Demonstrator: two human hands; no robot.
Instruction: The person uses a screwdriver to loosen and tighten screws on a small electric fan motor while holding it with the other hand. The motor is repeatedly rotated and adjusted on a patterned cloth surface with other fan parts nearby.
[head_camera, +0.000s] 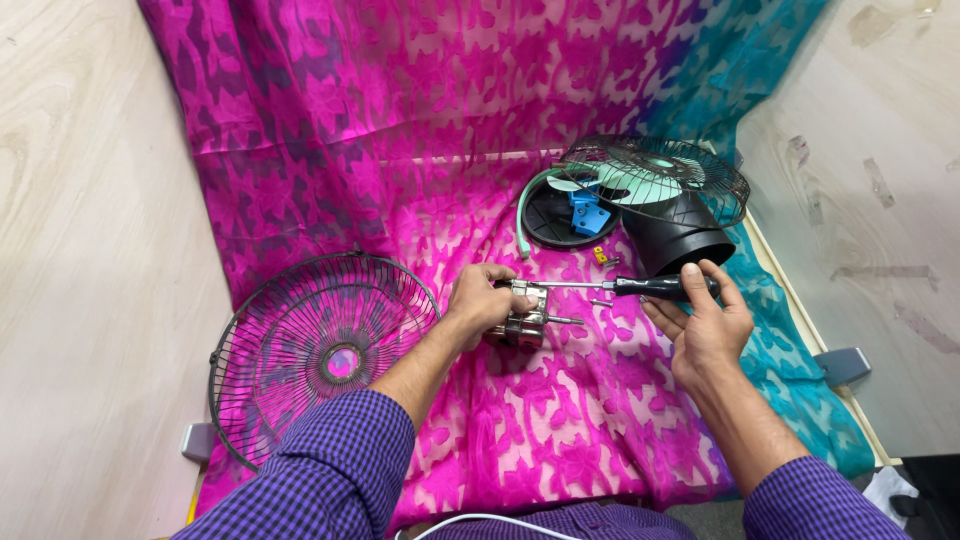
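- the left hand (482, 297) is wrapped over a small metal fan motor (524, 322), fingers curled and clamped on its top, holding it down on the pink patterned cloth (400, 120).
- the motor's thin shaft (565, 320) sticks out to the right, just below and beyond the left fingertips.
- the right hand (706, 322) pinches the black handle of a screwdriver (640, 287); thumb and fingertips are closed on the handle, the palm turned up beneath it.
- the screwdriver's metal shank runs level from the right fingers toward the left ones, and its tip meets the top of the motor right at the left fingertips.
- a small yellow part (600, 254) and some loose screws lie on the cloth just beyond the shank, between the two hands.
- farther past the right fingers stands a black fan housing (680, 240) with a wire guard (690, 180) and pale green blades (630, 185); beside it lies a round black base (555, 215) with a blue piece (588, 212).
- well left of the left hand, a detached front grille (310, 350) lies flat on the cloth.
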